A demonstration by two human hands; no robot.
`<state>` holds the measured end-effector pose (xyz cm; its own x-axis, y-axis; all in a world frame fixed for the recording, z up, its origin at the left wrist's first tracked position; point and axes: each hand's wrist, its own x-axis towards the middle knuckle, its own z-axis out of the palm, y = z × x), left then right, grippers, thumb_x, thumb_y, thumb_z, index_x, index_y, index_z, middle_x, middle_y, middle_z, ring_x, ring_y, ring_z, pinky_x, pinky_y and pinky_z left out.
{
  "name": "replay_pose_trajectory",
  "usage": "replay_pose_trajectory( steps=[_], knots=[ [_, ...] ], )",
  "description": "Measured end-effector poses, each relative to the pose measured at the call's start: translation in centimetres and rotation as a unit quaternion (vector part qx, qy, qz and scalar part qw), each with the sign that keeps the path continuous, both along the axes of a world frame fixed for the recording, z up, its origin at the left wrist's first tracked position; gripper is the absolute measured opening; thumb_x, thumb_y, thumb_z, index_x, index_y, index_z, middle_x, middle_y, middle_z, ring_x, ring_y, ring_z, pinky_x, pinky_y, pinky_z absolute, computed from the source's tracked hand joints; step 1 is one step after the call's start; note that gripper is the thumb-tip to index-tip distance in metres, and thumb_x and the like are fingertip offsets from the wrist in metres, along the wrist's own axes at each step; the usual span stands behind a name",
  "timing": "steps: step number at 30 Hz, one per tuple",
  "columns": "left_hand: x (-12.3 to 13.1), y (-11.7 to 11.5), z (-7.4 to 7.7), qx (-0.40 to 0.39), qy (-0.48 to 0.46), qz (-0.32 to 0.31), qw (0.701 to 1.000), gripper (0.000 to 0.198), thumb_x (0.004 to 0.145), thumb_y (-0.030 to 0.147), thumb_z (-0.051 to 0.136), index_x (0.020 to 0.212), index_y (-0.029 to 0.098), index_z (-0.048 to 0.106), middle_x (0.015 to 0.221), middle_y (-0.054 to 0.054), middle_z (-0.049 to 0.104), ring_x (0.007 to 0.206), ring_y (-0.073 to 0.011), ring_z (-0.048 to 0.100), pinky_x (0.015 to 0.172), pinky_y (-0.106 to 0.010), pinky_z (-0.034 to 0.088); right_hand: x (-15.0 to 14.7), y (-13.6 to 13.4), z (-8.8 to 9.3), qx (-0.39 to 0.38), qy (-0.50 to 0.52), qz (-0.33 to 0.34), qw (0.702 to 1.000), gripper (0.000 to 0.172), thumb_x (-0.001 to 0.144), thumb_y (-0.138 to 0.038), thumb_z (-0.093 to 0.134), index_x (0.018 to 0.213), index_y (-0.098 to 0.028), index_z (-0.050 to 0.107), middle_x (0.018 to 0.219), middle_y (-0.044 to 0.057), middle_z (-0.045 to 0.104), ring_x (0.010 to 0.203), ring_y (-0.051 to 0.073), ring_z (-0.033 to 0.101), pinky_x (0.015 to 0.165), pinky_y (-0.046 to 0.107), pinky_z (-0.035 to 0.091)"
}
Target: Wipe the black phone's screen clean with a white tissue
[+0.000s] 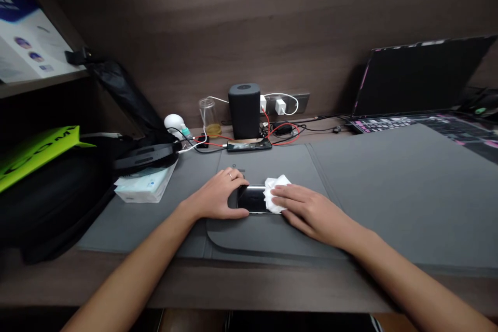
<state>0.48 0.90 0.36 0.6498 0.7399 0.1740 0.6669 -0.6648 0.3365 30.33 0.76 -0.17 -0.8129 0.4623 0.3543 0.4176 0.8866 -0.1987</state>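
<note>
A dark-screened smartphone (251, 199) lies sideways on a grey desk mat (249, 241). My left hand (218, 194) grips its left end, thumb along the near edge and fingers along the far edge; a ring shows on one finger. Over the right part of the screen, my right hand (311, 212) presses a crumpled white tissue (275, 192) with its fingertips. The tissue and fingers hide the phone's right end.
Behind the hands lie a second phone (249, 145), a black speaker (244, 111), a glass jar (210, 118) and tangled cables. A tissue pack (146, 184) and black bag (50, 202) are at left. An open laptop (420, 83) stands at right.
</note>
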Motion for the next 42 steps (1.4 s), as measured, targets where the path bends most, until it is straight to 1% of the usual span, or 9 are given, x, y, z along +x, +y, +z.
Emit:
replay_pose_trajectory(
  steps=[4,8,14,17,22,25,34,36,42],
  knots=[
    [0.0,0.3,-0.2,-0.015,-0.015,-0.001,1.0,0.059,0.077,0.056,0.073,0.123,0.022,0.06,0.113,-0.008,0.059,0.109,-0.0285,0.054,0.097,-0.045,0.045,-2.5,-0.2,0.8,-0.02,-0.033,0.007,0.999,0.034,0.097,-0.019,0.047,0.123,-0.015,0.068,0.135,0.013,0.064,0.123,0.028,0.061,0.104,0.048,0.051],
    [-0.1,0.4,-0.2,-0.029,-0.028,-0.002,0.999,0.059,0.076,0.055,0.075,0.122,0.021,0.06,0.114,-0.008,0.059,0.11,-0.028,0.053,0.097,-0.043,0.045,-4.0,0.3,1.6,-0.034,-0.066,0.012,0.997,0.028,0.095,-0.018,0.049,0.111,-0.015,0.072,0.122,0.013,0.07,0.111,0.028,0.066,0.098,0.047,0.051],
    [-0.1,0.7,-0.4,-0.043,-0.035,0.007,0.998,0.059,0.073,0.055,0.078,0.119,0.022,0.062,0.111,-0.007,0.058,0.108,-0.028,0.054,0.097,-0.043,0.044,0.3,0.2,1.8,-0.055,-0.038,-0.027,0.997,0.029,0.096,-0.02,0.048,0.113,-0.019,0.072,0.123,0.012,0.068,0.111,0.026,0.064,0.095,0.045,0.051],
    [-0.1,0.8,-0.5,-0.052,-0.038,0.011,0.998,0.059,0.072,0.056,0.078,0.118,0.022,0.062,0.111,-0.007,0.057,0.108,-0.0281,0.053,0.097,-0.043,0.043,0.8,-0.1,2.1,-0.067,-0.046,-0.039,0.996,0.029,0.096,-0.02,0.049,0.112,-0.02,0.072,0.122,0.012,0.067,0.109,0.026,0.065,0.094,0.044,0.051],
    [0.0,0.8,-0.6,-0.061,-0.033,0.015,0.998,0.059,0.072,0.055,0.078,0.119,0.023,0.061,0.113,-0.007,0.055,0.11,-0.0279,0.051,0.098,-0.043,0.043,-3.6,-0.4,2.4,-0.069,-0.077,-0.027,0.994,0.025,0.094,-0.018,0.052,0.106,-0.016,0.074,0.115,0.014,0.067,0.104,0.026,0.064,0.092,0.042,0.05],
    [0.0,0.7,-0.5,-0.065,-0.025,0.013,0.997,0.059,0.073,0.055,0.077,0.12,0.023,0.061,0.114,-0.007,0.055,0.111,-0.0281,0.05,0.099,-0.043,0.043,-5.3,-0.7,2.3,-0.069,-0.091,-0.048,0.992,0.024,0.094,-0.018,0.052,0.104,-0.015,0.074,0.112,0.014,0.068,0.1,0.026,0.064,0.089,0.041,0.05],
    [0.0,0.9,-0.4,-0.074,-0.022,0.015,0.997,0.058,0.073,0.056,0.077,0.118,0.023,0.062,0.113,-0.007,0.055,0.111,-0.0287,0.049,0.098,-0.044,0.042,0.7,-0.9,3.2,-0.076,-0.113,-0.082,0.987,0.028,0.095,-0.016,0.048,0.107,-0.016,0.073,0.115,0.014,0.066,0.098,0.025,0.066,0.088,0.039,0.051],
    [0.0,1.0,-0.4,-0.073,-0.022,0.015,0.997,0.057,0.073,0.056,0.077,0.117,0.023,0.062,0.113,-0.007,0.055,0.111,-0.0289,0.049,0.098,-0.044,0.042,-0.4,-0.9,3.2,-0.073,-0.118,-0.076,0.987,0.026,0.095,-0.016,0.049,0.103,-0.015,0.074,0.113,0.014,0.066,0.096,0.025,0.066,0.087,0.039,0.051],
    [0.1,1.1,-0.5,-0.065,-0.014,0.01,0.998,0.049,0.073,0.053,0.079,0.104,0.021,0.061,0.109,-0.007,0.055,0.105,-0.0277,0.049,0.094,-0.042,0.043,-8.2,-0.7,2.7,-0.06,-0.133,-0.049,0.988,0.022,0.094,-0.015,0.052,0.091,-0.013,0.074,0.107,0.016,0.068,0.089,0.024,0.064,0.081,0.038,0.05]
  ],
)
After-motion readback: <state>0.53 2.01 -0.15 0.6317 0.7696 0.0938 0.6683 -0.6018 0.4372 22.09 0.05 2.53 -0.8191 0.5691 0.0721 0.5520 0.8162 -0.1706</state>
